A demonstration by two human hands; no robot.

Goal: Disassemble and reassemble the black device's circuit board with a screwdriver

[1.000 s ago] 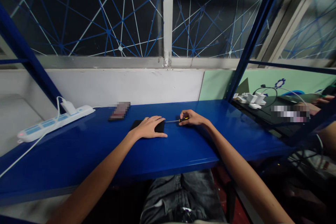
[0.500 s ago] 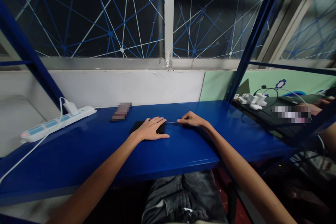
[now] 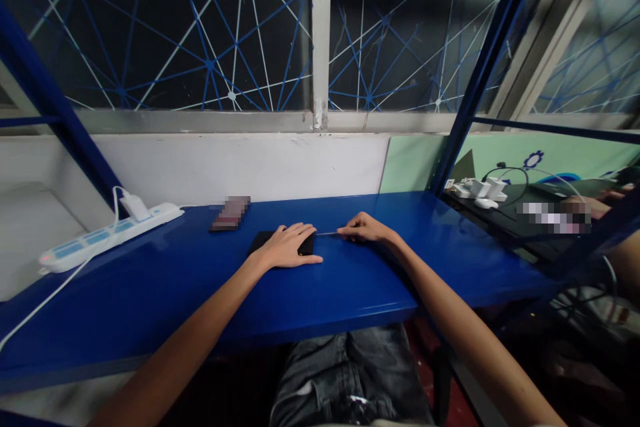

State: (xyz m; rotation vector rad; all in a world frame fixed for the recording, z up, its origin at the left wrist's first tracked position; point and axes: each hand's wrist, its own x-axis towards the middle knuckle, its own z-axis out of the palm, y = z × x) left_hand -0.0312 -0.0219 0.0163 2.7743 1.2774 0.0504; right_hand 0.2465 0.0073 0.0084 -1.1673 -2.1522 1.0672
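My left hand [image 3: 290,245] lies palm down with its fingers spread on a flat black object [image 3: 307,245] on the blue tabletop. Most of that object is hidden under the hand, so its kind is unclear; a small yellow mark shows near the thumb. To the right, my right hand [image 3: 364,227] is closed, pinching one end of a thin, light-coloured rod [image 3: 327,234]. The rod points left and its far end reaches the right edge of the black object. Whether it goes inside, I cannot tell.
A white power strip [image 3: 113,235] with a plugged-in charger and cable lies at the left of the blue table [image 3: 320,300]. A blurred-out flat item [image 3: 230,213] rests near the back edge. On the right, another desk holds white chargers [image 3: 483,190], and a person's hand [image 3: 580,207] shows there.
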